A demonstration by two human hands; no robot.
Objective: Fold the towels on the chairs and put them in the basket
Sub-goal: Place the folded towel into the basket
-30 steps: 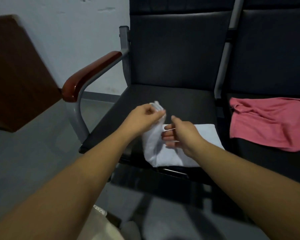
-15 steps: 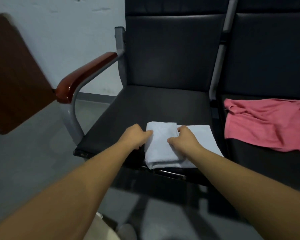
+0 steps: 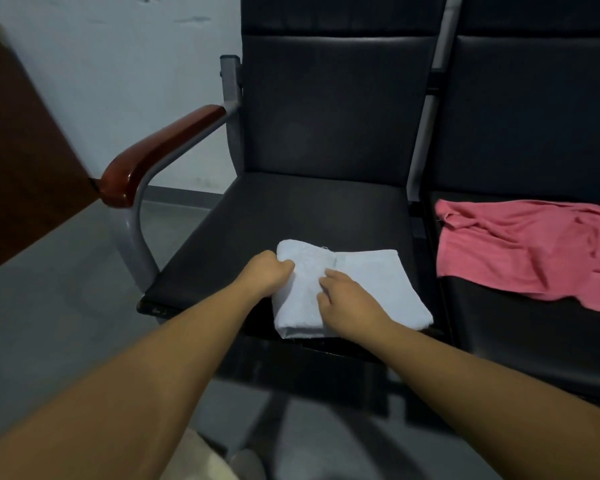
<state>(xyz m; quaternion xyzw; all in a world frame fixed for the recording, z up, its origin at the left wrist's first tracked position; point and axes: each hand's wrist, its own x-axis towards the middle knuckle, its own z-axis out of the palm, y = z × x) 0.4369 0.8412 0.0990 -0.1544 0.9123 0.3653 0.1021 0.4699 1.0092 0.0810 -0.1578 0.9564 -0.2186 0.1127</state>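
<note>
Head view | armrest point(image 3: 163, 150) far left, well apart | left hand point(image 3: 265, 273) grips white towel point(image 3: 378, 282) by its left edge | towel folded at left seat point(image 3: 309, 209) front edge, bare seat behind | right hand point(image 3: 347, 299) pinches the upper fold | pink towel point(image 3: 527, 251) crumpled on right seat point(image 3: 516, 323)

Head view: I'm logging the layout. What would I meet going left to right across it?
Brown board → armrest → left hand → white towel → pink towel
</note>
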